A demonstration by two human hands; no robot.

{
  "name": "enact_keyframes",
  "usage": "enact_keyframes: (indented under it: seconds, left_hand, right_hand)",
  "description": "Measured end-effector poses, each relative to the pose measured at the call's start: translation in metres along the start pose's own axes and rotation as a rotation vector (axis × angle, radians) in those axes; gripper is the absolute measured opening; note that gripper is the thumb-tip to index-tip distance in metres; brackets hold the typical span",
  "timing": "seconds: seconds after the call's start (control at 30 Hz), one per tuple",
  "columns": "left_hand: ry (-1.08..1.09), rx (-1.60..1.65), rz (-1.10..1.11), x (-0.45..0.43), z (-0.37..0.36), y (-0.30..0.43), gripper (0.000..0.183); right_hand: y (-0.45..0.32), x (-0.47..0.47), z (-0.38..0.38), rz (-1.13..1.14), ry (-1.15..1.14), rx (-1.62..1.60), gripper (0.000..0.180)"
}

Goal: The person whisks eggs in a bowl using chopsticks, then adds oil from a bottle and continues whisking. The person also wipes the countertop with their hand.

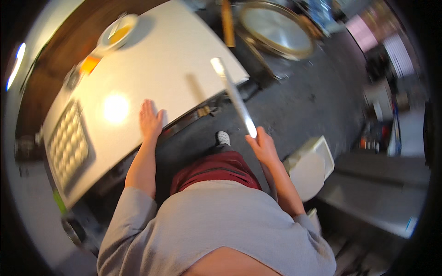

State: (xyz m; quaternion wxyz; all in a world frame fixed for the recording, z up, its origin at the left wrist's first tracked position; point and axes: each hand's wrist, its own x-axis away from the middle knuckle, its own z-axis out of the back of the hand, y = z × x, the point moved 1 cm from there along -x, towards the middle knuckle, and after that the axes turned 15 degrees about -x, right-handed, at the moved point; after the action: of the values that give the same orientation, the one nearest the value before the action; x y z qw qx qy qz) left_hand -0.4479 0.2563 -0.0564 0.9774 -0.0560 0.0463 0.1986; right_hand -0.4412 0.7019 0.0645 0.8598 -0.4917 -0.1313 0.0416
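My left hand [149, 119] lies flat on a white tabletop [165, 45] near its front edge, fingers extended, thumb apart, holding nothing. In my right hand [263, 146] is a long, shiny metal utensil [236, 98], gripped at its near end and pointing away from me. Its far end is blurred, so its exact kind is unclear. It is raised beyond the table's front edge, and a shadow falls on the tabletop. Left of my left hand sits a tray [69, 146] with rows of pale rounded lumps. Toward the back, a white bowl [117, 32] holds yellow liquid and a utensil.
An orange item [89, 65] stands along the table's back edge. Beyond the right corner is a large round metal pan [278, 29], with a wooden strip [228, 24] beside it. White containers [307, 172] stand close by my right arm, above a dark floor [293, 100].
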Motion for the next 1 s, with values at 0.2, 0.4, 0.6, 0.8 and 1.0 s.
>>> enact_keyframes:
  seconds: [0.2,0.4,0.6,0.8,1.0]
  left_hand:
    - [0.031,0.014,0.224,0.05,0.002,-0.059,0.078]
    - [-0.113,-0.044,0.42,0.077,0.006,-0.105,0.082]
    - [-0.158,-0.036,0.677,0.083,0.008,-0.116,0.087]
    - [-0.138,-0.018,1.148,0.048,-0.004,-0.085,0.099]
    - [-0.128,-0.122,1.26,0.016,-0.004,-0.102,0.098]
  right_hand:
    - [-0.02,-0.04,-0.006,0.172,-0.096,0.024,0.036]
    - [-0.032,-0.127,-0.027,0.253,-0.145,0.149,0.038]
    - [-0.032,-0.233,-0.05,0.319,-0.162,0.268,0.041]
    - [-0.025,-0.32,-0.073,0.351,-0.154,0.39,0.039]
    - [-0.03,-0.364,-0.086,0.328,-0.177,0.469,0.041]
